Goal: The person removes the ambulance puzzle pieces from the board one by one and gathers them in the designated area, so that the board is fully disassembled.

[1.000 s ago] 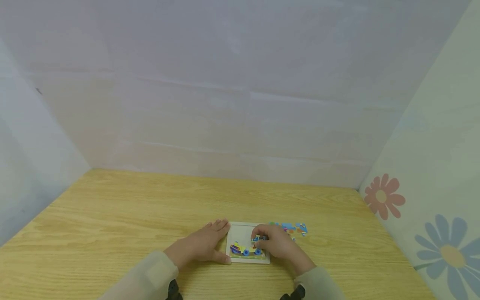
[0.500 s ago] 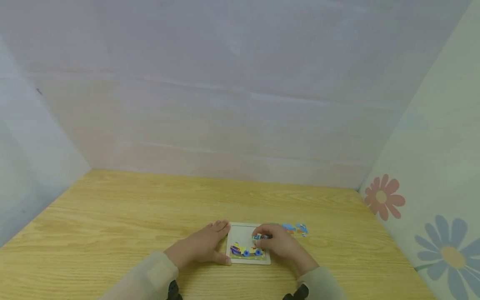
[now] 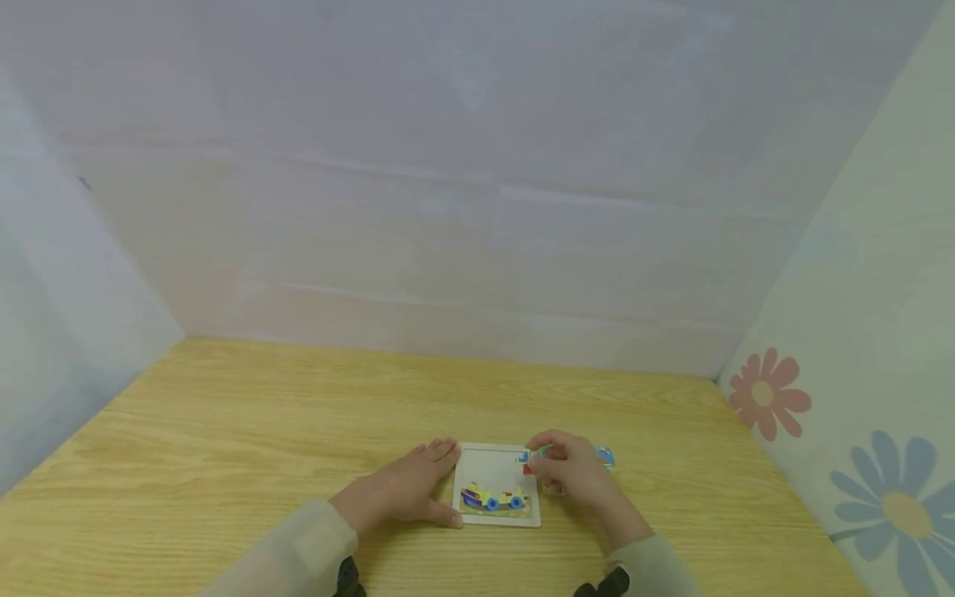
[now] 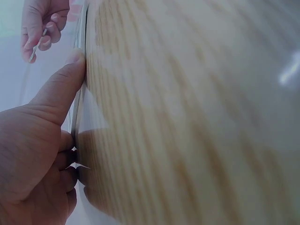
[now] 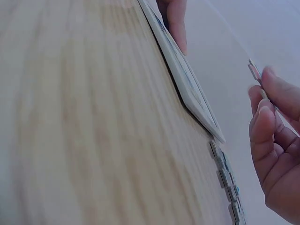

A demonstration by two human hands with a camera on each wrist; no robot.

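Note:
A white-framed jigsaw puzzle tray [image 3: 496, 521] lies flat on the table, its lower part filled with pieces that picture a vehicle with blue wheels. Spread along the tray's left edge is my left hand [image 3: 406, 487], thumb at the near corner and fingers at the far one. My right hand [image 3: 578, 473] pinches a jigsaw puzzle piece [image 3: 526, 458] between thumb and fingers, above the tray's right edge. In the right wrist view, this thin piece [image 5: 254, 70] is held up off the table, apart from the tray [image 5: 187, 89].
Loose jigsaw pieces [image 3: 605, 457] lie right of the tray, partly hidden behind my right hand. In the right wrist view a row of pieces [image 5: 227, 178] runs from the tray's corner. Walls stand behind and beside the wooden table [image 3: 336, 390].
My right hand has lifted the jigsaw piece from above the filled rows and shifted it back and right, to the tray's right edge. The left hand stays on the tray's edge.

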